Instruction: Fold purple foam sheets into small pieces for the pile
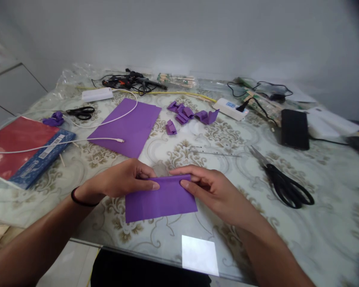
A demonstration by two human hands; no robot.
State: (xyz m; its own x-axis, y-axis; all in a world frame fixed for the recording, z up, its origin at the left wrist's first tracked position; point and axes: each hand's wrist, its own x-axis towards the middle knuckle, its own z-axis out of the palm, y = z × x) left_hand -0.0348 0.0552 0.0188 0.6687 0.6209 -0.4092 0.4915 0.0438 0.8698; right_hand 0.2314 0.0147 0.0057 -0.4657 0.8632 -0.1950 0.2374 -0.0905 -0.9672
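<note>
A small purple paper sheet (pixel 160 201) lies on the glass-topped table (pixel 332 223) near its front edge. My left hand (pixel 122 179) pinches the sheet's far edge from the left, fingers closed on the fold. My right hand (pixel 209 187) pinches the same far edge from the right, thumb and fingers pressed on the paper. A black band circles my left wrist.
Black scissors (pixel 287 185) lie to the right, a second pair (pixel 82 112) at the back left. A larger purple sheet (pixel 127 127), several folded purple pieces (pixel 184 113), a white cable (pixel 77 140), red paper (pixel 14 143), a power strip (pixel 230 108) and a black phone (pixel 294 128) fill the far half.
</note>
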